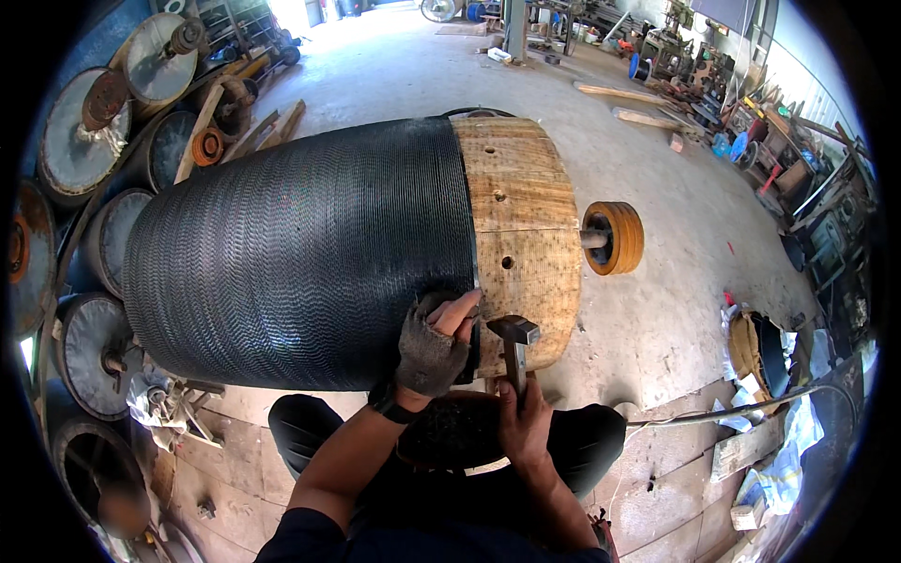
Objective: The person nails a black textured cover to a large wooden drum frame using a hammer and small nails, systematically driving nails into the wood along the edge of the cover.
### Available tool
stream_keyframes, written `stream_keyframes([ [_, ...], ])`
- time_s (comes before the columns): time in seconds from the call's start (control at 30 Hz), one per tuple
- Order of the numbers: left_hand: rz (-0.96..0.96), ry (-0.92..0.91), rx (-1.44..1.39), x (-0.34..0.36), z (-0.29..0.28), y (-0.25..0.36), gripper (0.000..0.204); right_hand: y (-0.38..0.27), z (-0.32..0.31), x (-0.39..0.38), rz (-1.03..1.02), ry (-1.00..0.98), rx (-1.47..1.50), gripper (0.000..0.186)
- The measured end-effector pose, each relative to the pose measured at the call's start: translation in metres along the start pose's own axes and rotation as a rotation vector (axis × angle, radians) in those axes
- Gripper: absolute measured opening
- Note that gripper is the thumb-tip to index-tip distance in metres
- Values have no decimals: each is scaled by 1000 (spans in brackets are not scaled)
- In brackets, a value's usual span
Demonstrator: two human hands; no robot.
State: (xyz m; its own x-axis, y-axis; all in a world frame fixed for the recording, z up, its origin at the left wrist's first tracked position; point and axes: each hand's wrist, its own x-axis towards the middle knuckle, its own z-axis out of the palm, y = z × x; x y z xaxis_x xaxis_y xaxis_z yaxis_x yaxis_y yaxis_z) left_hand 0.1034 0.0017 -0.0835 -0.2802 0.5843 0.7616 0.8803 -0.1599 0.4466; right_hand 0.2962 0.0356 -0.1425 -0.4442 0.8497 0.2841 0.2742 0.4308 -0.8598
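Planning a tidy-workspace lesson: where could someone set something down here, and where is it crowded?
Bare concrete floor lies between the orange pulley and the scrap at right, and beyond the ribbed drum. Crowded: at left, stacked rollers; at the ribbed drum's near edge, left hand, hammer and right hand.

Our left hand (435,345) wears a dark glove (430,364), which leaves the ends of the fingers (458,310) bare. These fingers are bent, and whether they pinch we cannot tell. Behind them, our left forearm (345,458) slopes back and outward, with a dark band (392,404) at the wrist. To the right of the left fingers, nearer to our body, our right hand (527,420) is bare and curled in a grip, its thumb (508,398) pointing forward. Behind this thumb, our right forearm (557,500) slants back and outward.
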Motion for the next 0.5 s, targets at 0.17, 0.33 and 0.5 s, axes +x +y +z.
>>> stream_keyframes([
  [0.17, -4, -77, 82, 6, -7, 8, 48, -4, -2, 0, 10, 4, 27, 25],
  [0.33, -22, -85, 120, 13, -9, 14, 53, -8, -3, 0, -20, 3, -12, 24],
  [0.5, -80, -90, 163, 23, 3, 21, 59, -5, -4, 5, -28, -12, -65, 23],
])
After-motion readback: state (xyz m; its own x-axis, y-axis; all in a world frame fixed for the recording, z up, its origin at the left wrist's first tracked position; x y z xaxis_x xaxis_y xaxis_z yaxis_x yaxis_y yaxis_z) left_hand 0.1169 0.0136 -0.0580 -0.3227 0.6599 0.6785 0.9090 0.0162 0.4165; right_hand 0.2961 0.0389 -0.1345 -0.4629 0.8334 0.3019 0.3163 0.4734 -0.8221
